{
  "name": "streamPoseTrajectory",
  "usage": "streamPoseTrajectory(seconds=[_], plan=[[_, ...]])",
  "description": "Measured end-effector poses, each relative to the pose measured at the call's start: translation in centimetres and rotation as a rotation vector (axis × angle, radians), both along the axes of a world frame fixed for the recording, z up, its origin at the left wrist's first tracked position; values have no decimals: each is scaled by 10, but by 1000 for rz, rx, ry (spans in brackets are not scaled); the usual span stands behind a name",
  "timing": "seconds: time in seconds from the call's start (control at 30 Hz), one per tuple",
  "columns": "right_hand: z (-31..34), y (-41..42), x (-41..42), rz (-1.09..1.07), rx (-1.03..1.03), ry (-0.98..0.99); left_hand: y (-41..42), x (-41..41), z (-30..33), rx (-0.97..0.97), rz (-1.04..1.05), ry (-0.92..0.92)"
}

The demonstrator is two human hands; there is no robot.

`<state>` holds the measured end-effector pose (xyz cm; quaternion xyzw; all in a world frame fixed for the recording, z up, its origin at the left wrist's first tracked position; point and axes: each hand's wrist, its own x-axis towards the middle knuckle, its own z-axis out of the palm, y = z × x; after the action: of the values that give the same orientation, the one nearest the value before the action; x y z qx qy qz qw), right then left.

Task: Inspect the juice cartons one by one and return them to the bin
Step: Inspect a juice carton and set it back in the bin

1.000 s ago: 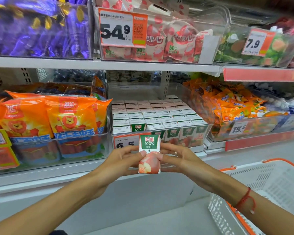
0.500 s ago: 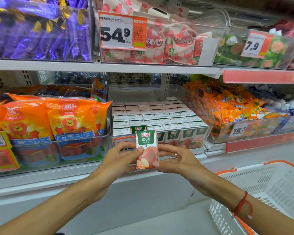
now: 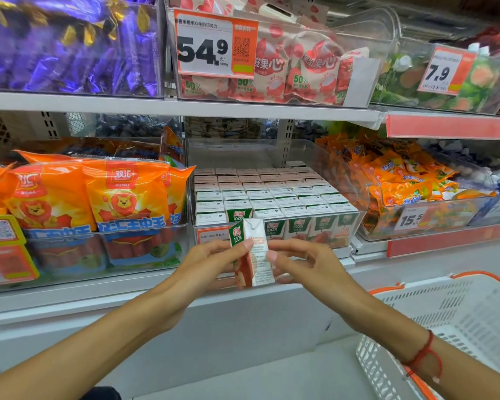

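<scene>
Hands: my left hand (image 3: 211,262) and right hand (image 3: 303,264) pinch one juice carton (image 3: 253,252) between fingertips, forearms extended | Carton: upright, turned edge-on, just before the clear bin (image 3: 355,194) of cartons | Print: green "100%" panel, white fine-print side unreadable | Tags: I read "54.9" (image 3: 205,47), "7.9" (image 3: 440,72).

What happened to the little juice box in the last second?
The juice box got turned: a second ago its green front faced the camera, now its white printed side does, with the front swung to the left. It also tilted a bit. The left hand and right hand hold it between them as before. The boxes in the bin and the basket stayed put.
</scene>
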<state>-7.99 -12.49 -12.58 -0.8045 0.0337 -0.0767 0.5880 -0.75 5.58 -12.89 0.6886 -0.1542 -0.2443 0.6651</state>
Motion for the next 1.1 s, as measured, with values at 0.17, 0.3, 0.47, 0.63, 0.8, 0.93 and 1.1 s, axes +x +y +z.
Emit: streamPoseTrajectory(seconds=[0.17, 0.3, 0.47, 0.63, 0.8, 0.93, 1.1], plan=[[8, -6, 2, 138, 214, 214, -3, -1, 7, -142, -66, 30], [9, -4, 0, 173, 206, 232, -8, -8, 5, -175, -47, -22], [7, -2, -2, -63, -33, 127, -10, -9, 1, -109, 47, -198], [-3, 2, -2, -144, -230, 23, -13, -8, -3, -95, 41, -159], [3, -7, 1, 46, 124, 210, -10, -4, 0, -154, -56, -27], [0, -5, 2, 15, 140, 172, -8, -2, 0, -161, -33, -82], [-6, 8, -2, -233, -160, -49, -12, -4, -3, -106, 143, -153]])
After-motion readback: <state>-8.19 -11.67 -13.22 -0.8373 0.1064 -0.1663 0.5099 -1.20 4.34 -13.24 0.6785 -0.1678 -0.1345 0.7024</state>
